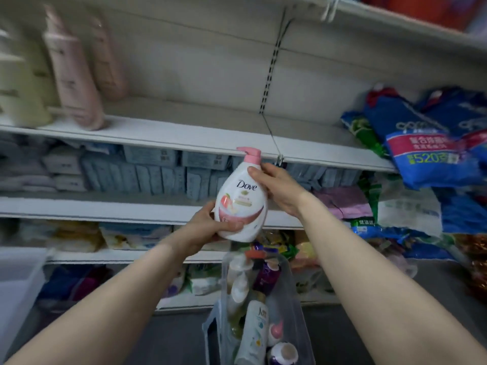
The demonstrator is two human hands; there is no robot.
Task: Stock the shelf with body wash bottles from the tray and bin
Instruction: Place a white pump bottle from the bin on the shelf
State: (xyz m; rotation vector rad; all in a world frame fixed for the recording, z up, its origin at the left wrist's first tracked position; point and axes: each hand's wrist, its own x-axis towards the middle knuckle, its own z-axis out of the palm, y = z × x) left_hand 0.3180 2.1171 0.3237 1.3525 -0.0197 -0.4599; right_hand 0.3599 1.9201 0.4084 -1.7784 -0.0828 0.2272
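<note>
Body wash bottle (pixel 241 204): white, pink pump cap, "Dove" printed on the front with a pink band and fruit picture below. Held upright in the air between both hands, label toward the camera, pump nozzle just in front of the shelf edge (pixel 158 139).

Left hand (pixel 208 227): grips the bottle's base from the lower left; thumb lies across the bottom front of the label, fingers curl round behind and under.

Right hand (pixel 279 189): grips the bottle's shoulder from the right; thumb presses the front just under the pump neck, the other fingers wrap behind, out of sight.

Shelf: white board above the fingers of both hands, bare in its middle stretch. Far to the left of the left hand's fingers stand tall pink bottles (pixel 75 83) and a cream bottle (pixel 21 85), all blurred. Well to the right of the right hand's fingers lie blue bags (pixel 427 143) with printed text, slumped over the shelf edge.

Bin (pixel 292 299): clear plastic, below both hands, near the right forearm. Contents: a white and pale blue bottle (pixel 254 330) lying lengthwise, a purple bottle (pixel 266 277), several white pump bottles (pixel 238 280), and a pink cap (pixel 276 331).

Lower shelves: behind the bottle and the fingers, rows of grey-blue packs (pixel 163 177); lower still, yellow and white packets, blurred.
</note>
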